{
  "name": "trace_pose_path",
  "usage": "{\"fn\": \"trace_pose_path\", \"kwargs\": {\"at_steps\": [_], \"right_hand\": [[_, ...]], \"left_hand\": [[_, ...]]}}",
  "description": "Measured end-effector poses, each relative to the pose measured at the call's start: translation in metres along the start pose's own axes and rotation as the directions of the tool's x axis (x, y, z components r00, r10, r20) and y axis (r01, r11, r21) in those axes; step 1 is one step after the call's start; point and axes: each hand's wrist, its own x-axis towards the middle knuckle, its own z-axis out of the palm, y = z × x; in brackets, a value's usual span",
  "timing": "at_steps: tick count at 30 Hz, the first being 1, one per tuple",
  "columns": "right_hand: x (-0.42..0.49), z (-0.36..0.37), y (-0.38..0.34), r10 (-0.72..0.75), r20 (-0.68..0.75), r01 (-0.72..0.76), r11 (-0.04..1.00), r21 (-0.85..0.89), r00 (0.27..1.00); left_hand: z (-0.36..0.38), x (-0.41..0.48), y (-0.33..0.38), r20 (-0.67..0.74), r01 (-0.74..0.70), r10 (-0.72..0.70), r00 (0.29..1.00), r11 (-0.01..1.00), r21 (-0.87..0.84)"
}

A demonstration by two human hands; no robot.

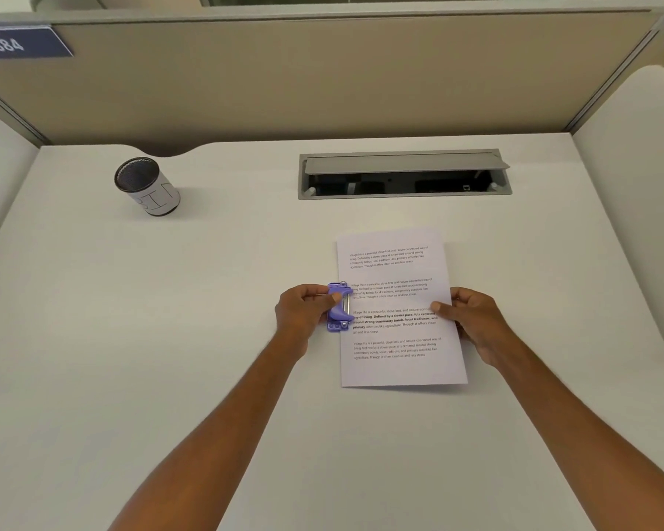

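Head view — down over desk [169, 339]

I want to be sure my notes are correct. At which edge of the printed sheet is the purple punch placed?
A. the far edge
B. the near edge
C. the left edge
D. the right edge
C: the purple punch, gripped by the left hand, sits at the left edge of the printed sheet, while the right hand pinches the opposite edge.

1. The sheet's [397, 297] left margin is covered by the purple punch [338, 308].
2. The fingers of the right hand [472, 320] are partly hidden beneath the sheet.
3. The cable recess's [399, 183] interior is lost in shadow.
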Motion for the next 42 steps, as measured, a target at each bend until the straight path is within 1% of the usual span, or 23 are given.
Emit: {"fn": "trace_pose_path", "kwargs": {"at_steps": [4,8,24,38,42], "right_hand": [[-0.0004,0.0033,0.0022,0.008,-0.004,-0.008,1.0,0.011,1.0],[-0.0027,0.0049,0.0024,0.011,-0.007,-0.01,0.999,0.031,1.0],[-0.0033,0.0029,-0.0029,-0.003,-0.003,0.003,1.0,0.011,1.0],[-0.0008,0.0066,0.0031,0.01,-0.012,-0.009,1.0,0.018,1.0],[-0.0008,0.0066,0.003,0.014,-0.016,-0.014,1.0,0.007,1.0]], "left_hand": [[-0.0016,0.0016,-0.0003,0.005,0.018,-0.017,1.0,1.0,-0.01],[-0.0018,0.0029,-0.0005,0.004,0.021,-0.021,1.0,1.0,0.016],[-0.0024,0.0021,-0.0002,0.02,0.026,-0.027,0.999,1.0,0.014],[-0.0026,0.0018,-0.0012,-0.025,0.006,-0.004,1.0,0.997,0.074],[-0.003,0.0008,0.0021,-0.016,0.013,-0.012,1.0,0.995,0.094]]}}
